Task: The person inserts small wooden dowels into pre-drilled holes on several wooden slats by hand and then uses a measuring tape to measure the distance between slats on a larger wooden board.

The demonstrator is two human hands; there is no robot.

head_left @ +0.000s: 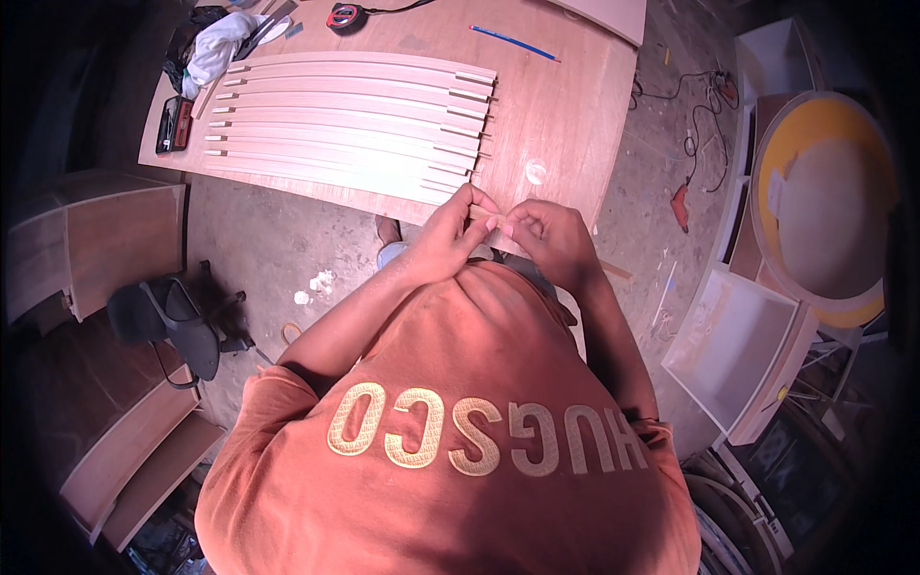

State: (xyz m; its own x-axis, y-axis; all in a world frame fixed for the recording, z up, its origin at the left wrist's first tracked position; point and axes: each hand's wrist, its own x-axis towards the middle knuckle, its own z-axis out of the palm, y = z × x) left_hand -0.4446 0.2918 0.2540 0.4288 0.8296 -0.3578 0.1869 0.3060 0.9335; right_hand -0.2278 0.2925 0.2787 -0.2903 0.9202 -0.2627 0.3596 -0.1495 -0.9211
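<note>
Just off the near edge of the table, my left hand and my right hand meet in front of my chest. Both are closed, fingertips pinched on a short tan strip, which the fingers largely hide; its exact kind I cannot make out. Beyond my left hand lies a row of several pale, slightly curved wooden slats, side by side on the plywood table. Small narrow tabs stick out at the slats' ends.
A blue pencil and a tape measure lie at the table's far side. At its left are a white cloth and a red-black case. An office chair stands left; a corded tool lies on the floor right.
</note>
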